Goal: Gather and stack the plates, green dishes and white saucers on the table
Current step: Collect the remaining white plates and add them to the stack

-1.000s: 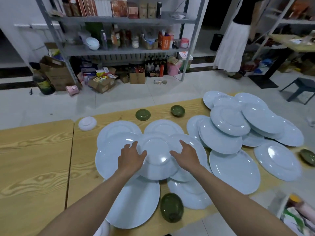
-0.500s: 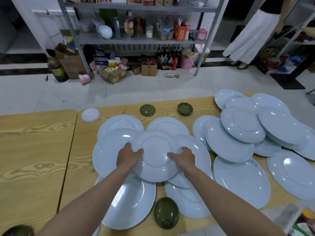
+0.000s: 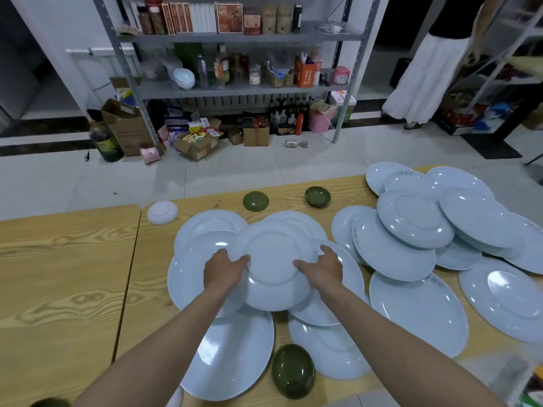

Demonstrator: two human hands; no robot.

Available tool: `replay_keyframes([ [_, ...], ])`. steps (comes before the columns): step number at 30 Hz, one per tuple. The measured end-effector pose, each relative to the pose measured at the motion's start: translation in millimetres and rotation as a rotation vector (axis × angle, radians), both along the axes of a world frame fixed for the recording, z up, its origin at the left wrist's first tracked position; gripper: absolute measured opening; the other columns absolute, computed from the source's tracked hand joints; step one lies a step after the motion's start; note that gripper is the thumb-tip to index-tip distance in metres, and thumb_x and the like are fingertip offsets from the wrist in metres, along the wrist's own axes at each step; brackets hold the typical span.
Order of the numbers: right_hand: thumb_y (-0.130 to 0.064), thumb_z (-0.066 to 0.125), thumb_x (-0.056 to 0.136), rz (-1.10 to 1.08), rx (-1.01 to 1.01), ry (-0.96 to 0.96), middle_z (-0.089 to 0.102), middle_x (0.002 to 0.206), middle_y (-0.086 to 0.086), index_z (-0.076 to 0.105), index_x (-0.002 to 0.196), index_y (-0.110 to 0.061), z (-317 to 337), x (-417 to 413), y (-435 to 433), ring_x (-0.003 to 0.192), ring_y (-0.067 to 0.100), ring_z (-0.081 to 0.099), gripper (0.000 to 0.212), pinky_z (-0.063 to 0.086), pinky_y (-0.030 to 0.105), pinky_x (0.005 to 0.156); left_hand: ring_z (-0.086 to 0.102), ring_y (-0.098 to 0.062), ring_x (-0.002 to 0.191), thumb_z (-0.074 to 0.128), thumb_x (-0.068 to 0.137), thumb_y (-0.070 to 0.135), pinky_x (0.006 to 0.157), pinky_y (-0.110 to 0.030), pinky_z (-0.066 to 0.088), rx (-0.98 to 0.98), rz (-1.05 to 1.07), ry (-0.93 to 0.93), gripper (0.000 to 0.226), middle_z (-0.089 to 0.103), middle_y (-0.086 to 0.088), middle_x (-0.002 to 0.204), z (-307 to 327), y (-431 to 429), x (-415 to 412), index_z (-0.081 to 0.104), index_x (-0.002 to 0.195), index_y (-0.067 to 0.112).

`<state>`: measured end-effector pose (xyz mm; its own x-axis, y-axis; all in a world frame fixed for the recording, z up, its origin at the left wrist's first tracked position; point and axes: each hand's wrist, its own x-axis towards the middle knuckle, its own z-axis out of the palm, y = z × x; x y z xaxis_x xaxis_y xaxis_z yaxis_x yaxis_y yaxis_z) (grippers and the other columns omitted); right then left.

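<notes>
Centre frame, left hand (image 3: 224, 273) and right hand (image 3: 321, 268) have shifted from resting on the top plate (image 3: 276, 257) to curling fingers (image 3: 241, 259) round its rim, apparently starting a stack.

Left of the central cluster of pale blue round ceramic plates (image 3: 205, 227), the light wooden desk (image 3: 58, 289) lies bare, a wide way in. Along the far edge, wood shows between the white round saucer (image 3: 162, 212), a small green round dish (image 3: 255, 201) and a second green dish (image 3: 317, 196). On the right, a heap of overlapping pale blue plates (image 3: 411, 218) leaves only a thin strip beside the cluster. A dark green oval dish (image 3: 293, 371) plugs the near gap between two large plates. The left hand (image 3: 226, 271) and right hand (image 3: 323, 268) grip the upturned top plate (image 3: 276, 257); their forearms bar the middle.
</notes>
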<state>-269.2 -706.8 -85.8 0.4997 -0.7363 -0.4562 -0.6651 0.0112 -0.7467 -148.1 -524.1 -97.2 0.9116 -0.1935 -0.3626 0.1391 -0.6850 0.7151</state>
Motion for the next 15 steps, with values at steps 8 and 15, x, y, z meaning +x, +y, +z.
replay_keyframes([
  [8, -0.029, 0.082, 0.075, -0.122, -0.093, -0.148, 0.049, 0.143, 0.006, 0.032, 0.152, -0.019, 44.3, -10.9, 8.9, 0.128, 0.029, 0.050, 0.093, 0.046, 0.043, 0.104, 0.060, -0.023, 0.094, 0.075, 0.082, 0.038, 0.077, -0.033, 0.048, -0.212, -0.043, -0.077, 0.045, 0.063, 0.003, 0.107, 45.0, -7.3, 0.3, 0.059, 0.121, 0.021],
  [15, -0.061, 0.057, 0.090, -0.476, -0.083, -0.457, 0.055, 0.125, 0.006, 0.056, 0.127, -0.015, 74.1, -27.2, 43.5, 0.107, 0.022, 0.055, 0.059, 0.048, 0.040, 0.094, 0.056, -0.014, 0.097, 0.062, 0.091, 0.049, 0.075, -0.032, 0.043, -0.529, -0.082, 0.037, 0.045, 0.057, 0.008, 0.110, 83.8, -6.7, -13.7, 0.048, 0.127, 0.025],
])
